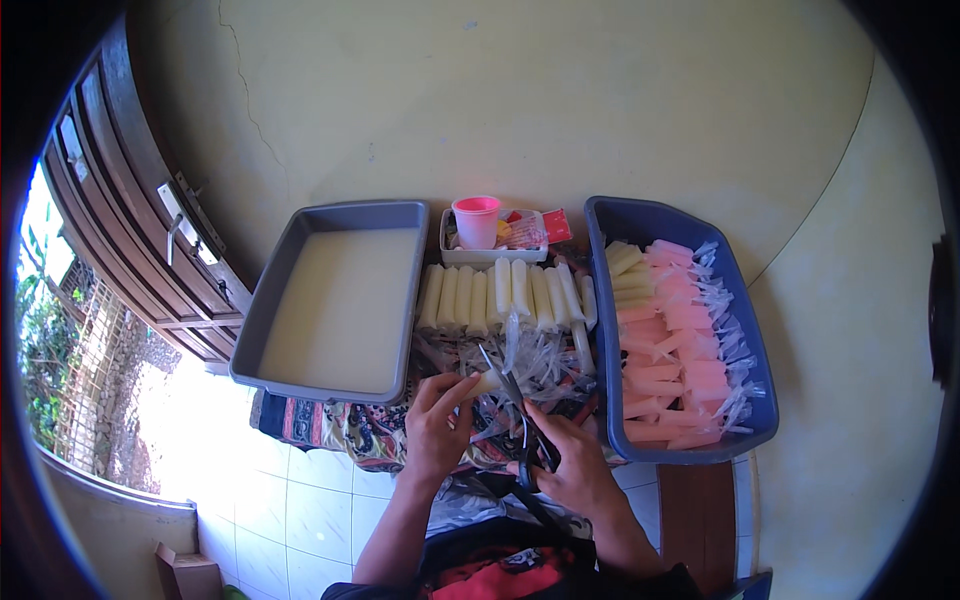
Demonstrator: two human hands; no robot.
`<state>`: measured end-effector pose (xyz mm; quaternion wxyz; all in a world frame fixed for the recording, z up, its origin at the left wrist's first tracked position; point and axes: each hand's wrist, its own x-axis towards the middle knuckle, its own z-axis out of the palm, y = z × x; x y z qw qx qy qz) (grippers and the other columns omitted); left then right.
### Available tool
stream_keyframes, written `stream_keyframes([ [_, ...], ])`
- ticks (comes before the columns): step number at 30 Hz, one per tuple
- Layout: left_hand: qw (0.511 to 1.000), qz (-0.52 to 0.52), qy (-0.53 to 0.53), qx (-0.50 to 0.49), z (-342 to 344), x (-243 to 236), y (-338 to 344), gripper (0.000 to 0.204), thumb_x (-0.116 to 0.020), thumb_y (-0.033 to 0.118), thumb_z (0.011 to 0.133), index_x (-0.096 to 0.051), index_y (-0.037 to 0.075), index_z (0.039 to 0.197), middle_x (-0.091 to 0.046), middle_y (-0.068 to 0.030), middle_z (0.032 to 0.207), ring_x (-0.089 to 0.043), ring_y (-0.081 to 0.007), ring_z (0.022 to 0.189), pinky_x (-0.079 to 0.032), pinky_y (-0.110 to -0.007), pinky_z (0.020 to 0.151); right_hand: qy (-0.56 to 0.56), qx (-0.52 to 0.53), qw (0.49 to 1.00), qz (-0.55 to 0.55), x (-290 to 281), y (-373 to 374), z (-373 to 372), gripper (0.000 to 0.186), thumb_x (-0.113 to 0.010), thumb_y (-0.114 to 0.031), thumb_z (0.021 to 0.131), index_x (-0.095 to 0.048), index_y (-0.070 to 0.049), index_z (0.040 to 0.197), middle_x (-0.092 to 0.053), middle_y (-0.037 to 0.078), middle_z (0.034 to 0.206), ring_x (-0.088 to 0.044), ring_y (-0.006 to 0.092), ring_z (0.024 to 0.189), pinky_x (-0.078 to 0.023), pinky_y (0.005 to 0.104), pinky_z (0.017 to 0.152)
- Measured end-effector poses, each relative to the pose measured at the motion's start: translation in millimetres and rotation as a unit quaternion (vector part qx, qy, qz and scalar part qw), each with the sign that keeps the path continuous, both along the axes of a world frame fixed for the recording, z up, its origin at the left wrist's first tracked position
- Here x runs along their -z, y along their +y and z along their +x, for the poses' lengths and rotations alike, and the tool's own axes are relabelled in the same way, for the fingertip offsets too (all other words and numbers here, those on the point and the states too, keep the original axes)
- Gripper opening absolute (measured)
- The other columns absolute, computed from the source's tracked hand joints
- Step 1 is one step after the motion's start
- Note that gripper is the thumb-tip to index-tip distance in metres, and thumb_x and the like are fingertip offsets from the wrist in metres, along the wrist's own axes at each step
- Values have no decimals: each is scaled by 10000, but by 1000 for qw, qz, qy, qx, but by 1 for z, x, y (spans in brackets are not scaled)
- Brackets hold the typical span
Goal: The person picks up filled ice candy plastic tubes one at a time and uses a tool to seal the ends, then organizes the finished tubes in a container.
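My left hand (437, 418) pinches a short, pale, filled plastic tube (486, 384) at the near edge of the table. In my right hand (578, 462) is a pair of scissors (531, 437) with black handles, its blades pointing up and left beside the tube. Whether the blades touch the tube I cannot tell. Just beyond my hands lies a row of cream-coloured filled plastic tubes (465, 300), their clear plastic ends (535, 350) bunched toward me. One tube lies on top of the row.
A grey tub (415, 290) of milky liquid stands at the left. On the right, a blue tub (757, 330) holds many pink tubes and several cream ones. Behind the row, a white basket (480, 256) carries a pink cup (476, 228). Patterned cloth (375, 440) covers the table.
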<state>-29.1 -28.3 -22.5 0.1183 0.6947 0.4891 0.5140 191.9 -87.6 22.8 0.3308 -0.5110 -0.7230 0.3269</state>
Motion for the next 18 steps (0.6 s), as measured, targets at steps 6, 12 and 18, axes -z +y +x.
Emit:
stream_keyframes([
  [6, 1000, 9, -1, 6, -3, 2, -3, 422, -776, -110, 858, -829, 92, 1224, -744, -124, 1126, -748, -315, 990, -619, -408, 832, 2, -14, 999, 43, 3, 1, -2, 906, -946, -250, 852, -518, 43, 1594, -703, 193, 1063, -682, 294, 878, -553, 390, 839],
  [12, 1000, 7, 8, 5, -5, 6, -4, 405, -774, -109, 856, -829, 84, 1208, -742, -120, 1114, -741, -322, 975, -611, -419, 815, 9, -22, 999, 23, 6, 2, 0, 906, -946, -277, 849, -529, 64, 1578, -733, 238, 1136, -729, 344, 1025, -541, 390, 965],
  [18, 1000, -4, 21, 15, -6, 8, -5, 401, -741, -85, 898, -821, 103, 1243, -732, -139, 1151, -734, -349, 1001, -604, -449, 853, 17, -27, 999, -6, 14, 1, 5, 910, -941, -292, 860, -523, 72, 1582, -739, 288, 1308, -741, 320, 1221, -520, 369, 1066],
])
